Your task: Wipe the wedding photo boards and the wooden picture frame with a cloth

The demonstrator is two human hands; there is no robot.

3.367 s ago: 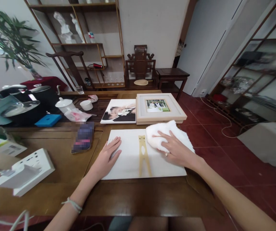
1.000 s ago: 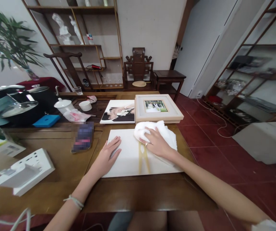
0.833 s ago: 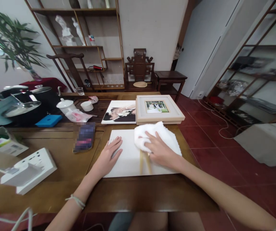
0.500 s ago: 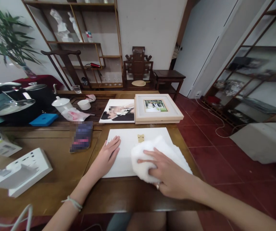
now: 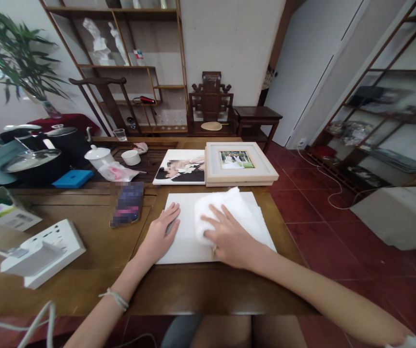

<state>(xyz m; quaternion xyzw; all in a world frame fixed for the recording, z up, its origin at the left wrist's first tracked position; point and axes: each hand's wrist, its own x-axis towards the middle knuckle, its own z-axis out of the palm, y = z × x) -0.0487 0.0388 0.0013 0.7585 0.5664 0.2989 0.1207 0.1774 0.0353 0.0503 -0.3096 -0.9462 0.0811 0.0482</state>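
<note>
Right hand (image 5: pixel 227 238) is on the cloth (image 5: pixel 205 202), fingers spread, board (image 5: pixel 183 247) seemingly crosswise underneath. Left hand (image 5: pixel 161 234) is flat at its left end, fingers nearly together.

R hand (image 5: pixel 231 237) splayed on wht cloth (image 5: pixel 237 205), atop wht board (image 5: pixel 185 246); L hand (image 5: pixel 160 235) flat on board.

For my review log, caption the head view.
Left hand flat on a white panel, right hand spread over a white cloth on it, framed photo beyond.

Two hands (image 5: pixel 161 234) (image 5: pixel 231 241), one white cloth (image 5: pixel 242 205), one white board (image 5: pixel 184 244) and one white power strip (image 5: pixel 70 241) are resting near the desk's (image 5: pixel 179 290) front edge.
</note>
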